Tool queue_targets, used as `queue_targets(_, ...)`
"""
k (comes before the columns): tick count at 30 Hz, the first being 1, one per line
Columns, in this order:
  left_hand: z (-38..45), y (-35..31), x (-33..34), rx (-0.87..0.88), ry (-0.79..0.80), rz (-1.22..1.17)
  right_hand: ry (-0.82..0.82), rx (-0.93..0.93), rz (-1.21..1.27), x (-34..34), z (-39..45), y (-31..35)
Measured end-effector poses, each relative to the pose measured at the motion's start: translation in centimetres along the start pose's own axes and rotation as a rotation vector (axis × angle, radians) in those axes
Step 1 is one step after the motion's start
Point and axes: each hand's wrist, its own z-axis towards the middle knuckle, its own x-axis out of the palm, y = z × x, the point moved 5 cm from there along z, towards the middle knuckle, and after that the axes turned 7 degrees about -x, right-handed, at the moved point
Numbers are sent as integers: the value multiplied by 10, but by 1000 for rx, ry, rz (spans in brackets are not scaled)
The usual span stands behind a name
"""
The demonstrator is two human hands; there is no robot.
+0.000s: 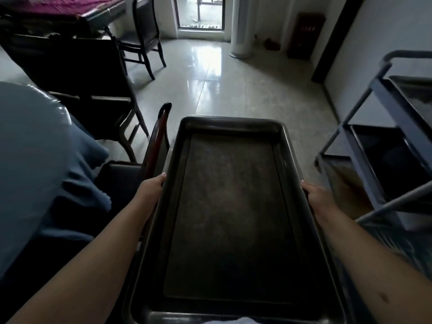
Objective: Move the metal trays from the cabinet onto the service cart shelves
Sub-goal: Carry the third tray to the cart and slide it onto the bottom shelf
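Out in front of the person, held level above the tiled floor, sits one long dark metal tray, and both hands are on it. The left hand grips the left long rim, fingers curled under the lip; the right hand grips the right long rim the same way, so the hands are well apart with the whole width of the tray between them. Bare forearms run along either side. The tray's flat bed carries nothing, its short far edge pointing toward the bright doorway. Over on the right stands the service cart, grey tubular frame, its shelves stacked one above another; a dark tray already lies on the top shelf and another dark tray on the shelf below it. The held tray is near the cart's left edge but not touching it. On the left, a blue cloth drapes down, with dark wooden chairs beyond it
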Motion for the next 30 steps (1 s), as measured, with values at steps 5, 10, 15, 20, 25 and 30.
queue_targets(5, 31, -19, 23, 21, 61, 94, -28, 26, 18, -1, 39, 6)
queue_targets(10, 85, -47, 60, -32, 22, -17, -18, 36, 51, 12, 112, 13)
queue_targets(15, 166, -117, 112, -6, -18, 19, 44, 36, 83, 34, 227, 35)
queue_targets(20, 217, -213, 164, 128, -50, 158, 46, 17, 80, 35, 342, 93)
queue_targets(25, 259, -282, 205, 170, -89, 219, 56, 19, 58, 33, 423, 134)
queue_targets(30, 314, -329, 243, 149, -15, 176, -7, -9, 72, 34, 483, 159)
